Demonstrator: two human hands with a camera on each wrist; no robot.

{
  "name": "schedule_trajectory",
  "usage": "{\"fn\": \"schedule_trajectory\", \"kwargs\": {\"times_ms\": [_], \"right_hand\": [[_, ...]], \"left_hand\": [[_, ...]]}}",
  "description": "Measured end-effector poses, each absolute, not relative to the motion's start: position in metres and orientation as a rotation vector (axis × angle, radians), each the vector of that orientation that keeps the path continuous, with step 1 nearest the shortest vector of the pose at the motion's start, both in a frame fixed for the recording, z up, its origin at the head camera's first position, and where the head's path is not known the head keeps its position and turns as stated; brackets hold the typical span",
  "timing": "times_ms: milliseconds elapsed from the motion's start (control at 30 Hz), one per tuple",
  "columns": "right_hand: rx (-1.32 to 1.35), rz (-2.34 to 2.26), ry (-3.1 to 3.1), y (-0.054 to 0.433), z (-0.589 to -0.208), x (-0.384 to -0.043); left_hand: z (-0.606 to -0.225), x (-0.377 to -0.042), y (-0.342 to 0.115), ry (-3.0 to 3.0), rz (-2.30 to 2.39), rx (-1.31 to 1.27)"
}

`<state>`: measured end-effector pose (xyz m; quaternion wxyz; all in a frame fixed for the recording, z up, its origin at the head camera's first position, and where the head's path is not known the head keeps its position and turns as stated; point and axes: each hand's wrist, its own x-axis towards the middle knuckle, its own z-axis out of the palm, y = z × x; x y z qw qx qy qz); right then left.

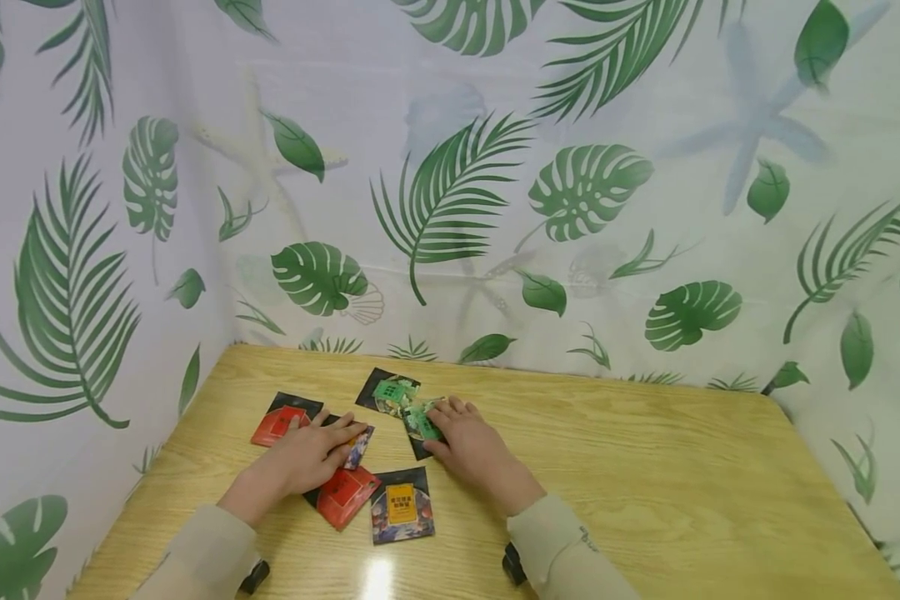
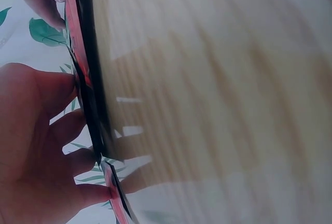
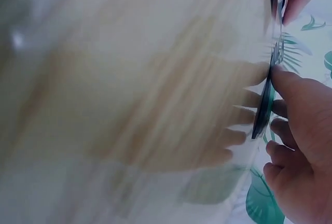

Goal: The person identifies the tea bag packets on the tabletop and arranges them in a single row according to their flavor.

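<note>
While six small packets lie spread on the wooden desk [image 1: 645, 467], both hands rest among them, and the sorting looks to be only partly done. Farthest to the left of the left hand [image 1: 311, 454], one red packet [image 1: 283, 419] lies flat, its near corner under the fingertips. That hand's grip is flat and relaxed: straight fingers press down on a dark packet [image 1: 357, 446] beneath them, curling round nothing. Just below the palm sits a second red packet [image 1: 345, 496], and beside it, towards the other arm, a dark packet with a yellow label [image 1: 402, 504], untouched by either hand. Beyond the gap between the hands lies a green packet [image 1: 390, 392], also untouched. The right hand [image 1: 471, 442] lies with fingers extended over another green packet [image 1: 422, 423], pressing or sliding it, not pinching it. Judging by colours, reds sit near the left hand and greens near the right, yet nothing is stacked or squared up, so gathering appears left to do.
</note>
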<state>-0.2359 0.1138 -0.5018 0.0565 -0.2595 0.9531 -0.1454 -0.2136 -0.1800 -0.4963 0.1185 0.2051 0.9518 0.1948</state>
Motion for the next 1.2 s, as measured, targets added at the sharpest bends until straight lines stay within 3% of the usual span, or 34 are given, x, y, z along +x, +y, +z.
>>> {"fn": "schedule_trajectory", "kwargs": {"times_ms": [1200], "right_hand": [[-0.428, -0.294, 3.0, 0.19, -0.505, -0.242]], "left_hand": [[-0.492, -0.209, -0.178, 2.771, 0.595, 0.598]]}}
